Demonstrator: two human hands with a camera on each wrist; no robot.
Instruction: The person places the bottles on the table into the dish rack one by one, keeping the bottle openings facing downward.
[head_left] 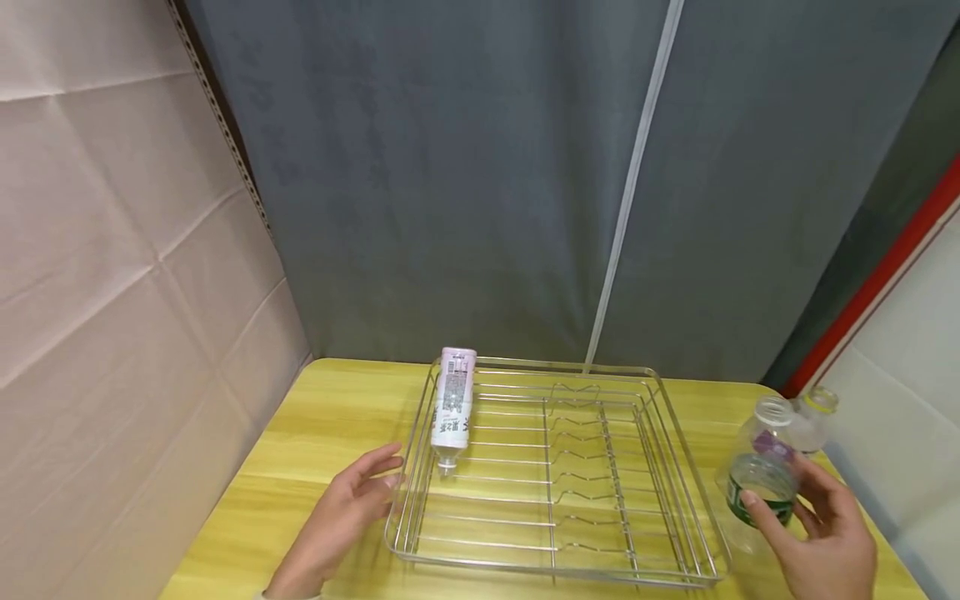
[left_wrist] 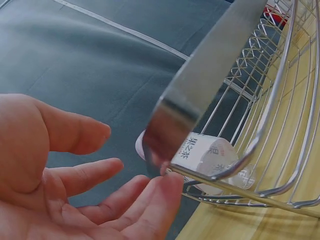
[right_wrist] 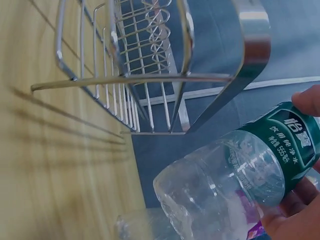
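Note:
My right hand (head_left: pixel 828 529) grips a clear plastic bottle with a green label (head_left: pixel 780 510), just right of the wire rack (head_left: pixel 555 575). In the right wrist view the fingers and thumb curl round the green label (right_wrist: pixel 285 145), and the bottle's clear base tilts down to the left. At the rack's left side is my left hand (head_left: pixel 341 508), its fingers loosely bent with nothing in them. The left wrist view has its fingertips (left_wrist: pixel 167 192) right at the rack's rim. Inside the rack's left end lies a pink-and-white bottle (head_left: pixel 453 400), neck toward me.
Behind the gripped bottle stand other clear bottles, one with a purple label (head_left: pixel 772 446) and one with a yellow neck ring (head_left: pixel 821 400). The yellow wood-grain table (head_left: pixel 337 417) meets a grey curtain (head_left: pixel 450 208) at the back. A pale sheet (head_left: pixel 135 333) hangs at left.

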